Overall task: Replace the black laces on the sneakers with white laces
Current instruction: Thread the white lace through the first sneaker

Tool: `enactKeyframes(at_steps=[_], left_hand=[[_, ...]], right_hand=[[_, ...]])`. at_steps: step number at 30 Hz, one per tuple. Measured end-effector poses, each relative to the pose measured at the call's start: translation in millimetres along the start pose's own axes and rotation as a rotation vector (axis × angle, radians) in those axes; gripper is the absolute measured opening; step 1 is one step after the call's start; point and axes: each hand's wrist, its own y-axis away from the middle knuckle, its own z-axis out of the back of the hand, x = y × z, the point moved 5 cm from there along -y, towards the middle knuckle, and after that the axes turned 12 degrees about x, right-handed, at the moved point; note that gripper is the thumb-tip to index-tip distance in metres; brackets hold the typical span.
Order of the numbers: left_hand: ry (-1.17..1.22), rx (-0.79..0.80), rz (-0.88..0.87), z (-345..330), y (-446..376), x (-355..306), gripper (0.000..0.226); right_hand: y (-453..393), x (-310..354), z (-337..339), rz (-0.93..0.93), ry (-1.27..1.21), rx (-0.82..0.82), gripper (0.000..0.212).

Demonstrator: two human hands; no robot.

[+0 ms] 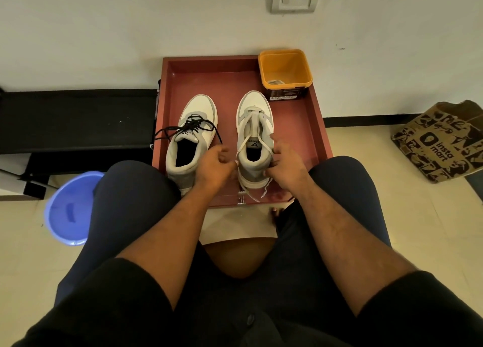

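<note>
Two white-and-grey sneakers stand side by side on a red tray (308, 127), toes pointing away from me. The left sneaker (192, 132) carries a black lace (194, 127), untied, its ends trailing to both sides. The right sneaker (254, 135) is threaded with a white lace (247, 137) whose ends hang past the heel. My left hand (215, 165) pinches one end of the white lace beside the heel. My right hand (283, 161) grips the right sneaker's collar, thumb along its side.
An orange tub (286, 69) with a pale lace at its bottom stands in the tray's far right corner. A blue plastic basin (69, 208) sits on the floor at my left knee. A printed paper bag (441, 142) stands right. A black bench (78, 119) lies left.
</note>
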Motion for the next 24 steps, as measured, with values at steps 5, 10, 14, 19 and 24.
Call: enactKeyframes(at_steps=[5,10,14,19,24], left_hand=[[0.184,0.05,0.007,-10,4,-1,0.016],[0.154,0.159,-0.005,-15,4,-1,0.034],[0.065,0.136,-0.007,-15,2,4,0.036],[0.034,0.135,0.018,-17,1,6,0.029],[0.005,0.128,0.039,-18,-2,12,0.025]], right_hand=[[-11,-20,4,-0.164,-0.027,-0.117,0.047],[-13,-21,6,-0.206,0.044,-0.181,0.016],[-14,-22,0,-0.235,0.156,-0.129,0.014],[-12,-20,0,-0.214,0.204,-0.072,0.019],[-7,-17,2,-0.219,0.241,-0.03,0.021]])
